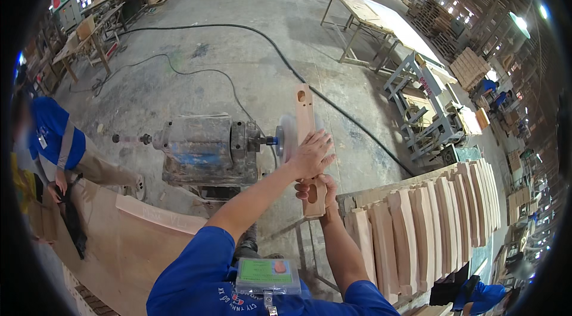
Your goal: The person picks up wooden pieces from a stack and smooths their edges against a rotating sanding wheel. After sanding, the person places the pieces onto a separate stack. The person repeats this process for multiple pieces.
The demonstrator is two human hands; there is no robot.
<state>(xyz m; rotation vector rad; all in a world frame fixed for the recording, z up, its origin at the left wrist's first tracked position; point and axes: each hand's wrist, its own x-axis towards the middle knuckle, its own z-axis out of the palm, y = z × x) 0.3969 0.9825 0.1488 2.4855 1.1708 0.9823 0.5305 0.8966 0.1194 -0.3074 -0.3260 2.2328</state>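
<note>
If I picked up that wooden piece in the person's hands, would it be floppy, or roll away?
The wooden piece is probably stiff, since its far end juts straight past the left hand. It likely wouldn't roll, because its face looks flat. The holes near its ends might make it slightly lighter.
</note>
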